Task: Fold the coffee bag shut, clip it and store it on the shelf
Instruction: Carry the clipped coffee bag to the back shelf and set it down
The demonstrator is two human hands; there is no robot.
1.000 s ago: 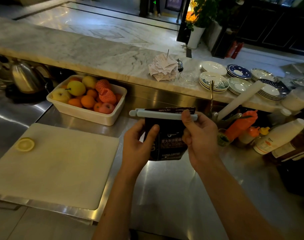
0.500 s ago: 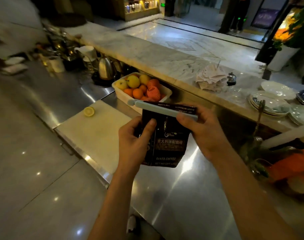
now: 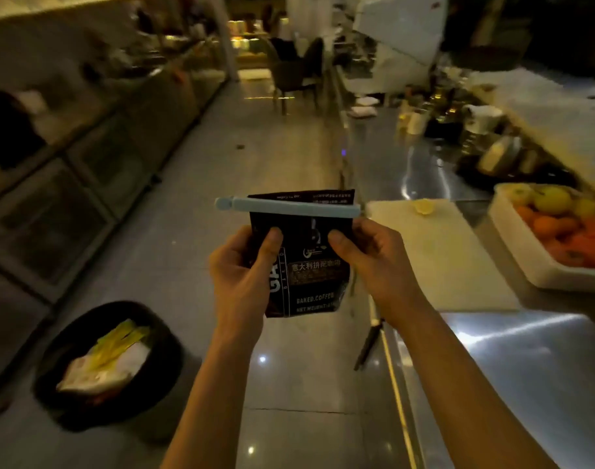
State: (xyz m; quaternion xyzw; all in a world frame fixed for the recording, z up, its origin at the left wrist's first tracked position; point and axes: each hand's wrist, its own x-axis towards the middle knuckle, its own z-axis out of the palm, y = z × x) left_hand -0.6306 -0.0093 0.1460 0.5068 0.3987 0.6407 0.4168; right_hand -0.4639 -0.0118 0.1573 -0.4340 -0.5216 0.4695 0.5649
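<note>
A black coffee bag with white lettering hangs upright in the air over the floor, left of the steel counter. Its top is folded over, and a long pale blue clip is clamped across the fold. My left hand grips the bag's left side, thumb on the front. My right hand grips its right side just under the clip. Low glass-fronted cabinets run along the left wall; I cannot make out a shelf in the blur.
A black waste bin with yellow and white rubbish stands on the floor at lower left. On the steel counter to the right lie a white cutting board with a lemon slice and a white fruit tray. A chair stands down the aisle.
The view has swung left, away from the counter and toward the aisle. The clipped bag stays in both hands; my right hand has slid from the clip down to the bag's side.
</note>
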